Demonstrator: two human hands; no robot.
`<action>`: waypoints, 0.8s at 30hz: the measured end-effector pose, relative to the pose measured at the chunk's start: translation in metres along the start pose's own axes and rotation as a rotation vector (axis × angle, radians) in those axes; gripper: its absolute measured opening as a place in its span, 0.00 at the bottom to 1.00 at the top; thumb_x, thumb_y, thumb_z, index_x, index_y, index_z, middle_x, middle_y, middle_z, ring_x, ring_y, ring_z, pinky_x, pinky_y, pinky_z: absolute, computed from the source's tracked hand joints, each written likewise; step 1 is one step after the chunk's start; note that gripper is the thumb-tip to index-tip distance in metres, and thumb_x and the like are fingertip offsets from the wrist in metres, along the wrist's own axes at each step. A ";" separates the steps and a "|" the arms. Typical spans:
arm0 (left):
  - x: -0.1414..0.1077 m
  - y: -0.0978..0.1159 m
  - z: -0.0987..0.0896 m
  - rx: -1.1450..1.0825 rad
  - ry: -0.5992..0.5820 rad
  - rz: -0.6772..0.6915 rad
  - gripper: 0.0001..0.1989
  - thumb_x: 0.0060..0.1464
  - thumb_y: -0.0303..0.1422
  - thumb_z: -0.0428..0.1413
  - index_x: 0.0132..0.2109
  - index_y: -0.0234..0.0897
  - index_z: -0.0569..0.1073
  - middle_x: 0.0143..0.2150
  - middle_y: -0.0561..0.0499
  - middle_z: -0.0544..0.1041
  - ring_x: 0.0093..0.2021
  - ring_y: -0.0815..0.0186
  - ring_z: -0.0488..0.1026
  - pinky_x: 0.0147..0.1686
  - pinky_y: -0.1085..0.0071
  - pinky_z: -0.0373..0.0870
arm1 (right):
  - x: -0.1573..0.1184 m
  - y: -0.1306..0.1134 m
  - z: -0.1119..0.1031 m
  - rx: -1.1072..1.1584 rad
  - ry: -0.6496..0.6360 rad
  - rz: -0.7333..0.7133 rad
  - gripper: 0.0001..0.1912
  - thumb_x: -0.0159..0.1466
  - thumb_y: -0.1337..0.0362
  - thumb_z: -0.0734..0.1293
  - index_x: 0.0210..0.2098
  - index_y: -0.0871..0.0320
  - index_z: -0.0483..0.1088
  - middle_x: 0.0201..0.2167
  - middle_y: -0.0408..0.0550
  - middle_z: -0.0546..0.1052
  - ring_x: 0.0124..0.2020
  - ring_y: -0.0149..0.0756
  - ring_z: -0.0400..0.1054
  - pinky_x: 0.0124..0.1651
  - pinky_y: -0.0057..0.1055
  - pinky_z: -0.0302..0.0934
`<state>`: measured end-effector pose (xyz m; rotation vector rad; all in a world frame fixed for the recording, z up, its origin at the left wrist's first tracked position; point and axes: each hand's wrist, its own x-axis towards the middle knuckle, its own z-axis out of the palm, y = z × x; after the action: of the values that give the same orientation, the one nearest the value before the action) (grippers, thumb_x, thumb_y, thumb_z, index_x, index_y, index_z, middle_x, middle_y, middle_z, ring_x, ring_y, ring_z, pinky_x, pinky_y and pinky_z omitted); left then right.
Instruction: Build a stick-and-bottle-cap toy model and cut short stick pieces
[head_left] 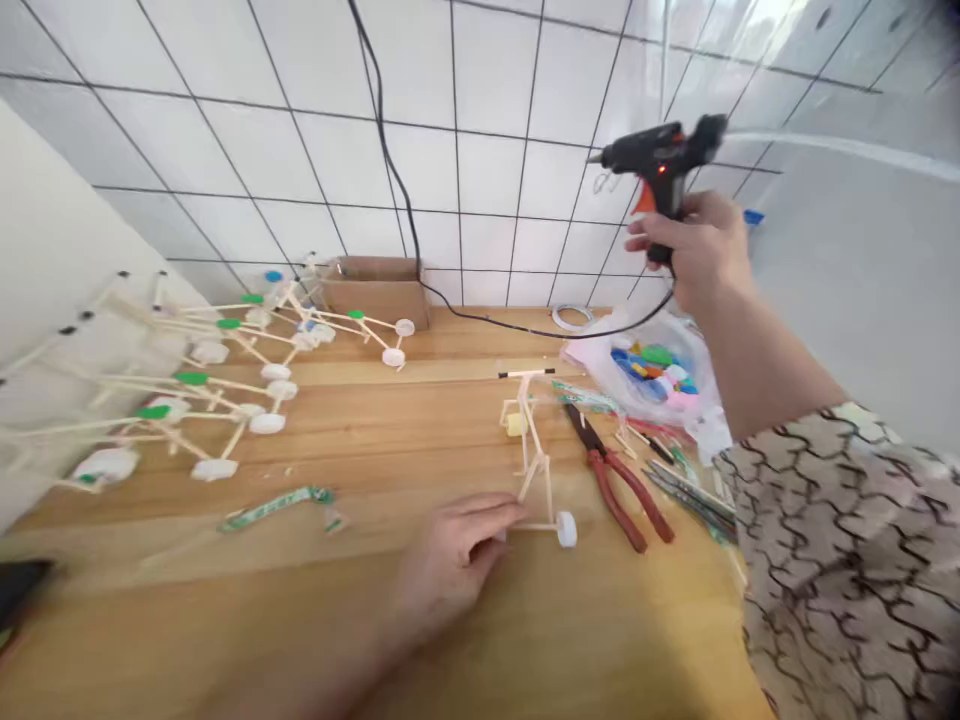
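Note:
My right hand (709, 245) is raised at the upper right, wrapped round the grip of a black glue gun (660, 150) with an orange trigger and a lit red light. Its nozzle points left, and a thin looped strand hangs below the tip. Low on the table, my left hand (461, 550) is closed on one end of the rear axle of a small stick tricycle (536, 455). The tricycle has a black-tipped handlebar, a yellow front roller and a white wheel (567, 529) at the axle's right end. My fingers mostly hide the axle's left end.
Several similar stick tricycles (217, 400) crowd the left, near a cardboard box (375, 290). Red-handled pliers (622, 490) lie right of the tricycle, before a bag of colored caps (660, 365). The black cord (495, 322) trails across the back. A green-white wrapper (277, 507) lies left.

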<state>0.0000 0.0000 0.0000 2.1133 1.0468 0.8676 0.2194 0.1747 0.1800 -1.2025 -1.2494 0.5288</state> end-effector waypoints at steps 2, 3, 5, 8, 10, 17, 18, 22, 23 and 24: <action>0.002 0.003 0.000 -0.005 -0.006 -0.025 0.17 0.49 0.20 0.51 0.45 0.37 0.75 0.45 0.49 0.77 0.45 0.67 0.74 0.46 0.74 0.69 | -0.009 0.005 -0.018 0.027 -0.002 -0.055 0.10 0.52 0.78 0.64 0.26 0.60 0.59 0.22 0.42 0.71 0.18 0.25 0.64 0.18 0.23 0.48; 0.003 0.004 0.000 -0.006 -0.008 -0.036 0.18 0.49 0.20 0.51 0.45 0.38 0.75 0.45 0.50 0.77 0.45 0.67 0.74 0.47 0.74 0.69 | -0.014 0.008 -0.027 0.039 0.007 -0.075 0.10 0.51 0.78 0.64 0.26 0.60 0.59 0.22 0.41 0.72 0.17 0.24 0.62 0.18 0.23 0.48; 0.003 0.005 0.000 -0.005 -0.007 -0.057 0.18 0.49 0.21 0.51 0.45 0.40 0.75 0.45 0.51 0.77 0.45 0.67 0.73 0.47 0.72 0.69 | -0.028 0.013 -0.045 0.073 -0.009 -0.147 0.11 0.50 0.77 0.65 0.28 0.60 0.60 0.25 0.42 0.74 0.17 0.23 0.61 0.20 0.25 0.51; 0.002 0.004 0.000 0.001 -0.008 -0.077 0.18 0.49 0.22 0.52 0.46 0.42 0.75 0.46 0.51 0.77 0.46 0.66 0.73 0.49 0.71 0.68 | -0.052 0.023 -0.073 0.060 0.011 -0.118 0.11 0.47 0.75 0.68 0.29 0.59 0.65 0.22 0.39 0.71 0.18 0.25 0.61 0.23 0.26 0.55; 0.002 0.004 0.000 0.003 -0.013 -0.087 0.18 0.50 0.23 0.52 0.46 0.43 0.75 0.47 0.51 0.77 0.46 0.66 0.73 0.50 0.71 0.68 | -0.070 0.031 -0.090 0.031 0.004 -0.043 0.10 0.46 0.72 0.70 0.30 0.60 0.69 0.26 0.42 0.73 0.22 0.27 0.64 0.27 0.28 0.57; 0.002 0.006 -0.001 -0.020 -0.008 -0.122 0.18 0.50 0.23 0.53 0.46 0.43 0.75 0.47 0.52 0.76 0.47 0.67 0.72 0.50 0.70 0.68 | -0.109 0.062 -0.112 -0.108 0.031 -0.027 0.12 0.49 0.68 0.71 0.35 0.58 0.73 0.29 0.43 0.75 0.27 0.30 0.65 0.34 0.30 0.58; 0.002 0.006 -0.001 -0.021 -0.008 -0.125 0.18 0.50 0.23 0.53 0.46 0.43 0.75 0.47 0.52 0.76 0.47 0.67 0.72 0.50 0.71 0.68 | -0.107 0.064 -0.109 -0.112 0.034 -0.044 0.13 0.49 0.68 0.71 0.36 0.58 0.73 0.28 0.43 0.74 0.27 0.30 0.65 0.33 0.30 0.58; 0.002 0.006 -0.001 -0.020 -0.005 -0.112 0.17 0.50 0.23 0.53 0.46 0.43 0.75 0.47 0.52 0.77 0.47 0.66 0.72 0.50 0.70 0.68 | -0.086 0.061 -0.094 -0.083 0.011 -0.144 0.15 0.49 0.71 0.70 0.38 0.60 0.72 0.27 0.42 0.73 0.26 0.28 0.63 0.31 0.29 0.55; 0.002 0.005 0.000 -0.020 -0.004 -0.102 0.17 0.50 0.23 0.52 0.46 0.44 0.75 0.47 0.52 0.77 0.47 0.66 0.72 0.50 0.70 0.68 | -0.079 0.058 -0.088 -0.068 -0.001 -0.169 0.15 0.50 0.71 0.69 0.38 0.60 0.71 0.28 0.43 0.73 0.26 0.28 0.63 0.30 0.29 0.55; 0.002 0.005 0.000 -0.020 -0.003 -0.091 0.17 0.50 0.23 0.52 0.46 0.44 0.75 0.47 0.52 0.77 0.47 0.66 0.73 0.50 0.70 0.68 | -0.072 0.054 -0.083 -0.061 -0.030 -0.191 0.15 0.51 0.71 0.68 0.40 0.61 0.71 0.30 0.44 0.73 0.27 0.28 0.63 0.31 0.29 0.55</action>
<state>0.0028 -0.0003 0.0042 2.0335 1.1193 0.8271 0.2881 0.0999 0.1118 -1.1149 -1.3977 0.3720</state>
